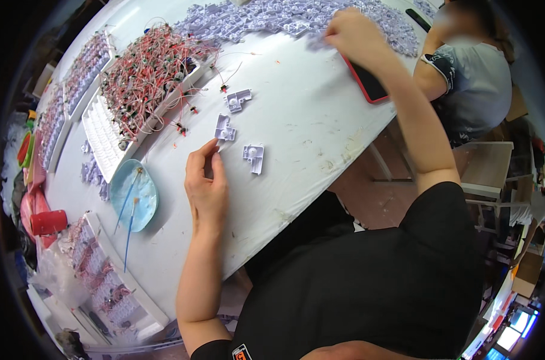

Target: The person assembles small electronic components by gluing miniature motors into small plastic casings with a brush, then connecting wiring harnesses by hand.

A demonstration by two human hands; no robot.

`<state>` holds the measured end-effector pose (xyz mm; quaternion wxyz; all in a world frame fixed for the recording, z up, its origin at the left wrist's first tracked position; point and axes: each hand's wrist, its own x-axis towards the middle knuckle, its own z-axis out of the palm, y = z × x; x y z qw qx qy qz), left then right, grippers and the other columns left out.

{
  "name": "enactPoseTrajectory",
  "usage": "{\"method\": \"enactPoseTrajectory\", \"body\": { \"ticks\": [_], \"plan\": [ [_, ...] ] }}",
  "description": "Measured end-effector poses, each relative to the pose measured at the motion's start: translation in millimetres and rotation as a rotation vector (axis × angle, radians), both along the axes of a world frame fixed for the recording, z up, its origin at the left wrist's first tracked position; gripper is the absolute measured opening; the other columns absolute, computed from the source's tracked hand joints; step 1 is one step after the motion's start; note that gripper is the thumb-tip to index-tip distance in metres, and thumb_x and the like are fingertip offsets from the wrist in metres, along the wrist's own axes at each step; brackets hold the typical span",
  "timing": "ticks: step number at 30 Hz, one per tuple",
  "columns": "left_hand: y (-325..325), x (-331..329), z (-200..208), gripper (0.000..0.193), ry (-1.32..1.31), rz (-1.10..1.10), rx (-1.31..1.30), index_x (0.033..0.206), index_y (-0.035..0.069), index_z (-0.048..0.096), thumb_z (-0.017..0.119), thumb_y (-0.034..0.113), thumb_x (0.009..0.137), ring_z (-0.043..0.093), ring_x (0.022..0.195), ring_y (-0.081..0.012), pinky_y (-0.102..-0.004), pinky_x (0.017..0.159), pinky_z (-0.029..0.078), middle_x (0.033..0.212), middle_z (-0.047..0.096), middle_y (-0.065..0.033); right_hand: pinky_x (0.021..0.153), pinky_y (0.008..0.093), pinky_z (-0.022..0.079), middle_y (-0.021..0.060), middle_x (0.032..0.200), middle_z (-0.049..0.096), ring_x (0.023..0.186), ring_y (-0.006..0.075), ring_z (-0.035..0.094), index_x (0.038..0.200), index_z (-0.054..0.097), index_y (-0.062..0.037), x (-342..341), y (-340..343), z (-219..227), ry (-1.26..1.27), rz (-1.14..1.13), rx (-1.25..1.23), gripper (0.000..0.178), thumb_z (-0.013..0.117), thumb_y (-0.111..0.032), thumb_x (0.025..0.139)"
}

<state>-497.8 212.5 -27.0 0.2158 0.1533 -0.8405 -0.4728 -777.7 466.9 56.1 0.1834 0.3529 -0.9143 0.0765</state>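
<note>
Left of the left hand (207, 187) sit a glossy, shallow blue dish (148, 207) and, farther off, a ridged white tray (101, 129) of tangled thin wires (149, 78). That hand's thumb and fingers are slightly parted, nothing visible between them, fingertips just beside an angular lilac plastic housing (225, 128). Rightward, the right hand (357, 37) curls, blurred, by heaped hard lilac parts (260, 21); whether it grips one I cannot tell.

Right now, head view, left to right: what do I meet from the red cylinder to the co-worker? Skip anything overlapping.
Red cylinder → light blue dish → left hand → lowest of the three loose pale lilac plastic parts → right hand → co-worker.
</note>
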Motion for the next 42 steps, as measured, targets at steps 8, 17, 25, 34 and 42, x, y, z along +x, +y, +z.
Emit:
{"method": "enactPoseTrajectory", "body": {
  "ticks": [8,17,25,34,42],
  "plan": [
    [1.5,-3.8,-4.7,0.025,-0.023,-0.025,0.009,0.121,-0.002,0.064,0.055,0.002,0.098,0.064,0.105,-0.0164,-0.0283,0.094,0.049,0.112,0.068,-0.0116,0.082,0.0414,0.056,0.0091,0.098,0.072,0.108,0.0284,0.062,0.083,0.076,-0.0051,14.5,-125.0,-56.8,-0.039,0.107,0.200,0.015,0.075,-0.017,0.074],
    [4.5,-5.9,-1.3,0.025,-0.011,-0.009,0.040,0.120,-0.001,0.064,0.055,0.001,0.097,0.065,0.104,-0.0180,-0.0292,0.091,0.050,0.112,0.066,-0.0122,0.078,0.0418,0.054,0.0082,0.088,0.074,0.085,0.0288,0.070,0.090,0.079,-0.0137,-40.8,53.4,-4.5,0.053,-0.372,-0.038,0.022,0.074,-0.032,0.078],
    [1.9,-5.0,-4.3,0.026,-0.008,-0.009,0.047,0.121,-0.002,0.064,0.053,0.001,0.098,0.065,0.104,-0.0178,-0.0293,0.093,0.050,0.114,0.065,-0.0120,0.077,0.0406,0.056,0.0120,0.086,0.075,0.082,0.0277,0.072,0.088,0.079,-0.0134,-43.6,130.0,-44.1,-0.311,-0.467,0.051,0.015,0.074,-0.021,0.077],
    [-3.4,-5.1,-12.0,0.025,0.006,-0.024,0.053,0.121,-0.001,0.064,0.054,0.001,0.097,0.065,0.102,-0.0175,-0.0285,0.092,0.050,0.111,0.065,-0.0125,0.081,0.0439,0.056,0.0094,0.096,0.074,0.101,0.0308,0.066,0.084,0.078,-0.0128,-47.7,138.5,-39.9,0.081,-0.606,0.310,0.012,0.068,-0.017,0.080],
    [-1.4,-2.1,0.0,0.023,-0.019,-0.007,0.032,0.118,-0.001,0.065,0.056,0.002,0.097,0.064,0.103,-0.0175,-0.0295,0.089,0.050,0.107,0.065,-0.0119,0.085,0.0408,0.052,0.0018,0.094,0.070,0.104,0.0233,0.060,0.087,0.078,-0.0154,11.2,13.0,12.9,0.053,-0.182,0.060,0.014,0.069,-0.026,0.083]
  ]
}}
